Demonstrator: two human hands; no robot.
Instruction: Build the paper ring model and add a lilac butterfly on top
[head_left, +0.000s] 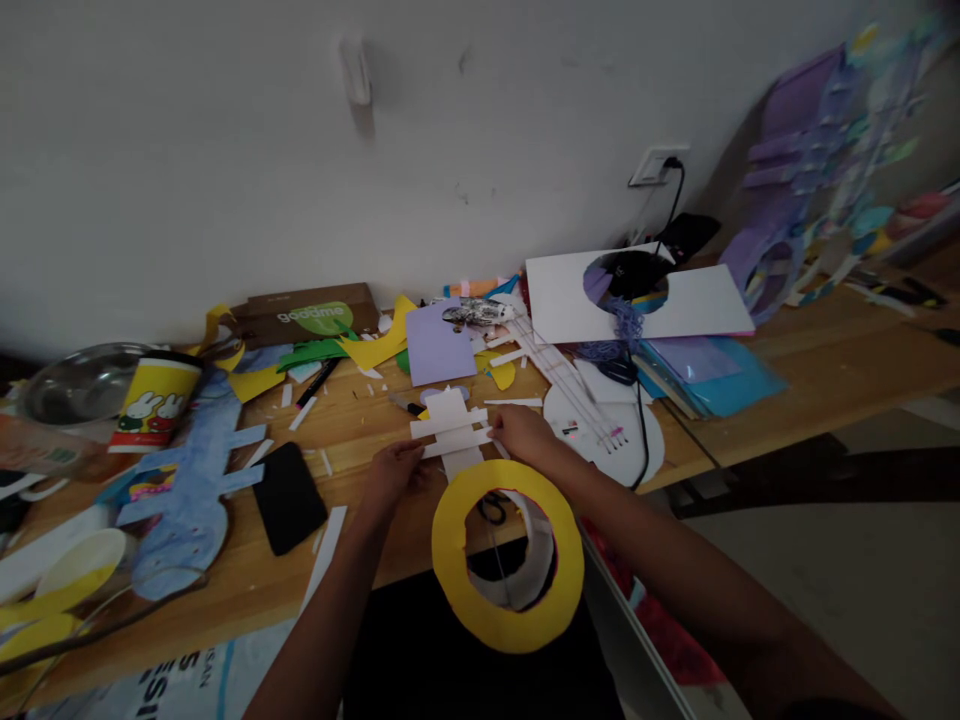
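Between my hands a narrow white strip lies crosswise over a white flat neck piece. My left hand pinches the strip's left end, and my right hand pinches its right end. Another white crosspiece sits just above it on the neck. Nearest me is a yellow ring with a white inner wall, at the neck's lower end. Through its hole the black handles of what look like scissors show. How the neck joins the ring is hidden.
On the wooden table lie paper scraps, a black phone-like slab and a blue guitar-shaped cutout. A yellow cup and metal bowl stand left. A brown box, purple card and white board lie toward the wall.
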